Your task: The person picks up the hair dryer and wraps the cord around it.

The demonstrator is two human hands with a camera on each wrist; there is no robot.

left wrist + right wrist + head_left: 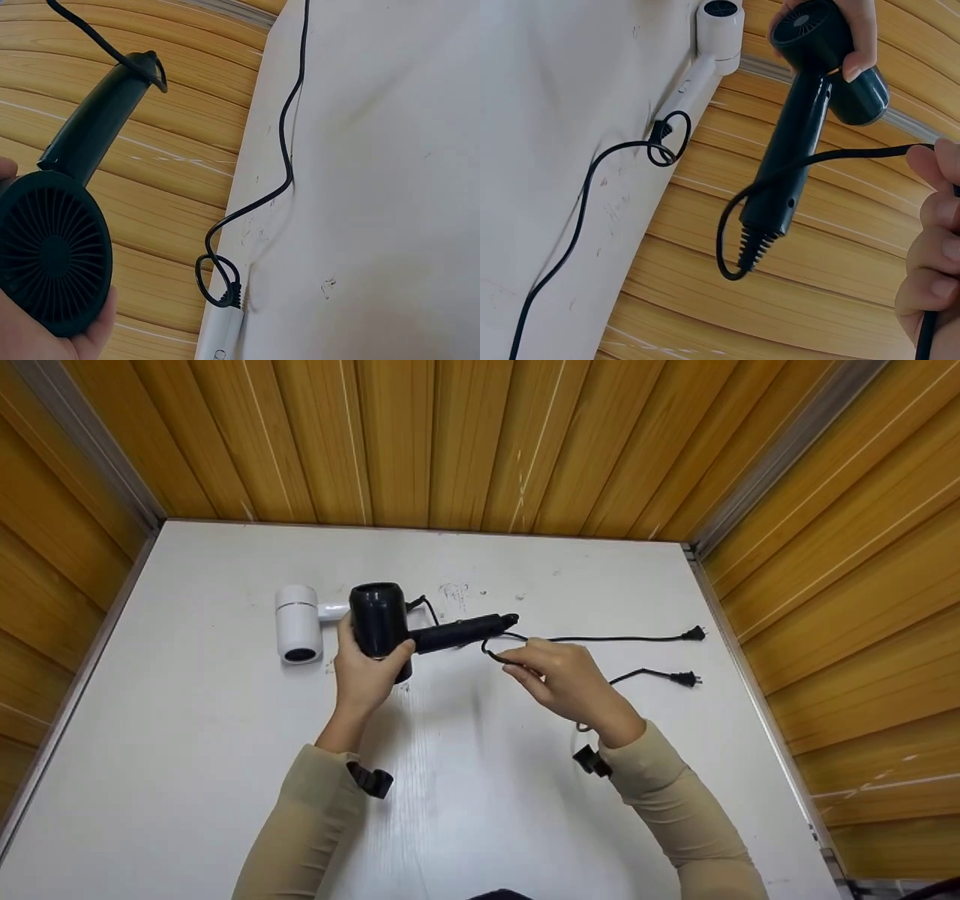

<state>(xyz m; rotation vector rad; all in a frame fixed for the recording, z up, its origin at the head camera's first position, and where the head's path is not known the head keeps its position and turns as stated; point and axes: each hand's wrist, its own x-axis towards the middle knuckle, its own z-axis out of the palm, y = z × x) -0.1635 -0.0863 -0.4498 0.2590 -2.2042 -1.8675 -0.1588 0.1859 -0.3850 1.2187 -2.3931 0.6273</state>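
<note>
My left hand [362, 679] grips a black hair dryer [379, 619] by its barrel, lifted above the white table, its handle pointing right. In the left wrist view the round slotted grille [54, 255] faces the camera. My right hand [566, 682] pinches the hair dryer's black cord [855, 154] a short way from the handle's end. Between handle and fingers the cord makes a loose bend, clearest in the right wrist view. Behind my left hand a white hair dryer [298, 622] lies on the table, its handle partly hidden by the black one.
The white table [225, 780] has wood-look panel walls [465, 442] at its back and sides. One black plug [694, 634] lies near the right edge, with a second plug [685, 679] just in front of it. The white dryer's cord [289, 150] runs along the tabletop.
</note>
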